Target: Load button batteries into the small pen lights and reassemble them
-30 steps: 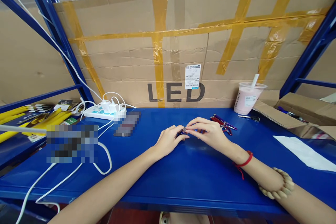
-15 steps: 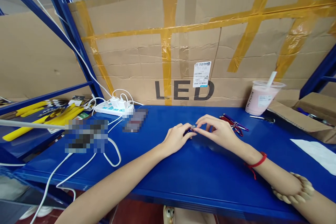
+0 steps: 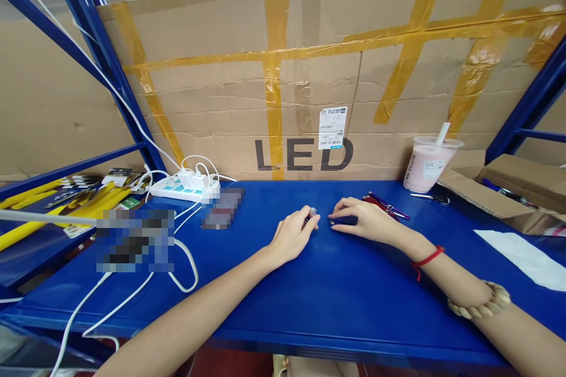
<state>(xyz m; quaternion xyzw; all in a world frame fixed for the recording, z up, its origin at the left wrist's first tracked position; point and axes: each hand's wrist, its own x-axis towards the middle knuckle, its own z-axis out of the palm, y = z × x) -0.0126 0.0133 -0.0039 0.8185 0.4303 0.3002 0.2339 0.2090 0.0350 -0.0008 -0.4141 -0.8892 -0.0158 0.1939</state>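
My left hand (image 3: 292, 232) is closed around a small dark purple tube with a silvery, glassy end (image 3: 312, 212) that sticks out above the fingers. Its lower part is hidden in the fist. To the right, across a short gap, my right hand (image 3: 360, 219) pinches a tiny dark piece (image 3: 332, 222) with a shiny spot between thumb and index fingertip; its kind is too small to tell. Just behind the right hand lie several slim red and purple metallic items (image 3: 389, 206), partly covered by that hand.
On the blue table (image 3: 274, 300) stand a white power strip (image 3: 181, 188) with cables and a pink drink cup (image 3: 431, 165). A black-and-silver tool (image 3: 431, 198), white paper (image 3: 522, 259) and an open carton (image 3: 526, 188) are at right. Yellow-handled tools (image 3: 88, 206) lie left; cardboard (image 3: 221, 100) walls the back.
My hands have moved apart: the right fingers have drawn away from the tube's end with a tiny piece between them. The left hand keeps the tube. The view has shifted slightly.
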